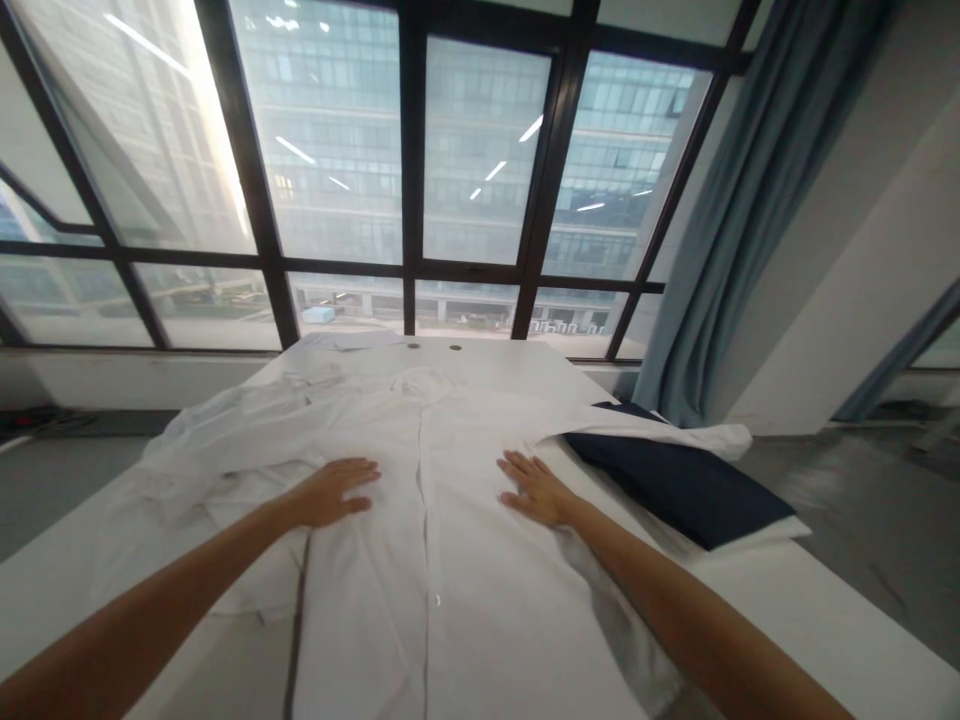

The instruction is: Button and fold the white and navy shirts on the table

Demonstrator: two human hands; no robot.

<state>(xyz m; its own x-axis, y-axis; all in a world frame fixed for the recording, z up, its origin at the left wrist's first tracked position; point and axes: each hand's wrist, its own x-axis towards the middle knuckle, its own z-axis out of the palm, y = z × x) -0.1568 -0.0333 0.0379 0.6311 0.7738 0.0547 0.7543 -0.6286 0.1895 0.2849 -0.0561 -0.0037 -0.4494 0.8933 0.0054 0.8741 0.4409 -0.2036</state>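
Observation:
A white button-up shirt (480, 560) lies spread front side up on the table, its collar at the far end and its button line running toward me. On the left part of its chest my left hand (337, 490) rests flat, fingers stretched out. My right hand (536, 487) lies on the right part with its fingers spread. Neither hand grips anything. One sleeve reaches out to the right, across a dark navy folded cloth (675, 490).
Other rumpled white garments (217, 460) are heaped at the left of the white table (517, 355). Beyond its far end stand large dark-framed windows (487, 150). A blue-grey curtain (720, 260) hangs at the right beside a pale pillar.

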